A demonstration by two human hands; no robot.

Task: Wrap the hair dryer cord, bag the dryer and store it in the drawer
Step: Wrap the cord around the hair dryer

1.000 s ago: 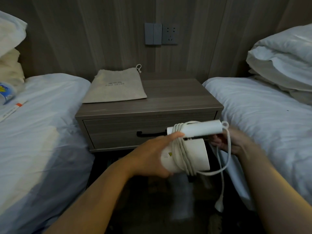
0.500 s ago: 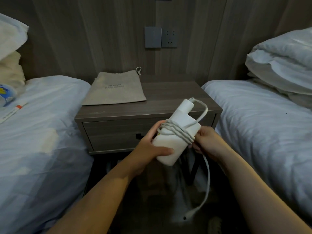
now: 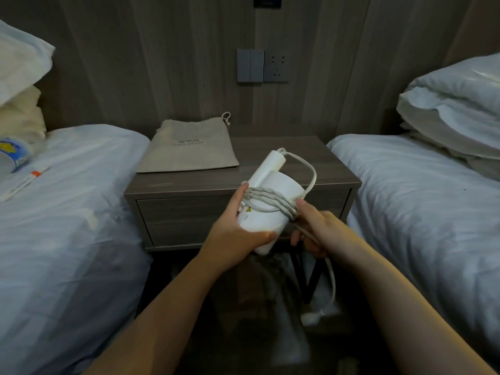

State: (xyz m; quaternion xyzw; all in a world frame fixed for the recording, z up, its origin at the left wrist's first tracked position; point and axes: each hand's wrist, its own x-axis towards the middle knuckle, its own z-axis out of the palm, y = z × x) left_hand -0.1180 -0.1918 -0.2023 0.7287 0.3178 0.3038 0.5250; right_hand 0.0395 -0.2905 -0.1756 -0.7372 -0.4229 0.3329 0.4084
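While my left grip [image 3: 238, 228] clasps the white hair dryer [image 3: 270, 209] around its barrel, my right grip [image 3: 315, 231] pinches the cord [image 3: 273, 203] where it leaves the windings. Several turns of cord already cross the barrel between my two grips, and one loose loop arcs above my right grip up to the end of the folded handle. Below my right grip the rest of the cord hangs down to the plug [image 3: 311, 318], which dangles near the floor. Beyond both grips stands the nightstand [image 3: 324, 169], its drawer [image 3: 176, 220] closed, just behind the dryer. Up and to the left of my left grip the beige drawstring bag [image 3: 189, 150] lies flat on the nightstand top. White beds flank me, one outside each grip.
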